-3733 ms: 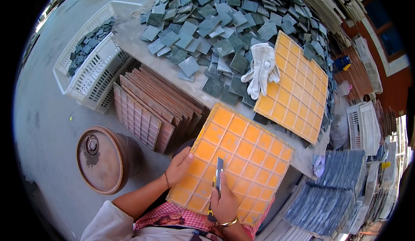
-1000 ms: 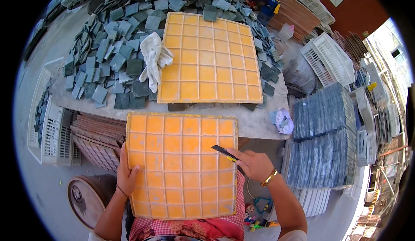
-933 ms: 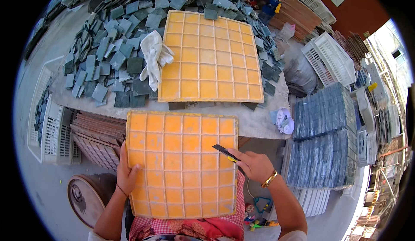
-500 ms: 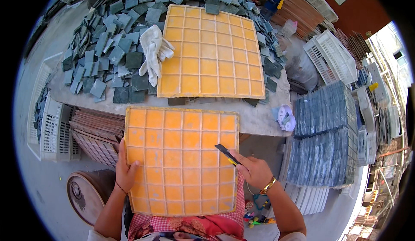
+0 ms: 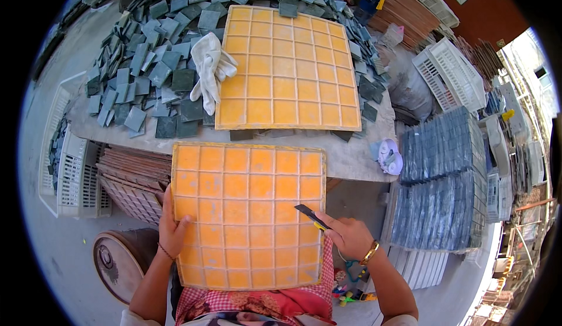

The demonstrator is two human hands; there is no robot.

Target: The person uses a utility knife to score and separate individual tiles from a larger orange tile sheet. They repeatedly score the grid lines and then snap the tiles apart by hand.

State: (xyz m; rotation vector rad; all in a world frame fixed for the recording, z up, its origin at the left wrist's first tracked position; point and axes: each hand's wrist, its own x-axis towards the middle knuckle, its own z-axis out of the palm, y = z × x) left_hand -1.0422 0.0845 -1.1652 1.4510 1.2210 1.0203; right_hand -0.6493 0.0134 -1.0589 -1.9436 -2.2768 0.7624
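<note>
An orange grid tray (image 5: 236, 210), its square cells marked off by pale raised ribs, is held tilted in front of me. My left hand (image 5: 174, 230) grips its left edge, with the thumb on top and the fingers behind. In my right hand (image 5: 350, 239) is a black and yellow utility knife (image 5: 314, 217), its dark blade out over the tray's right side. Whether the blade touches the tray I cannot tell. Beyond, a second orange grid tray (image 5: 283, 67) rests on the table (image 5: 351, 161), with white gloves (image 5: 209, 68) overlapping its left edge.
Loose grey-green stone tiles (image 5: 158, 74) are heaped across the far table. Right of it rise wrapped tile stacks (image 5: 436, 179) and white crates (image 5: 451, 74). Brown stacked panels (image 5: 132, 174), a white crate (image 5: 76, 174) and a round brown drum (image 5: 117, 267) stand at left.
My right hand and the knife have shifted slightly down and to the right over the tray. My left hand keeps its grip. The whole view has moved a little.
</note>
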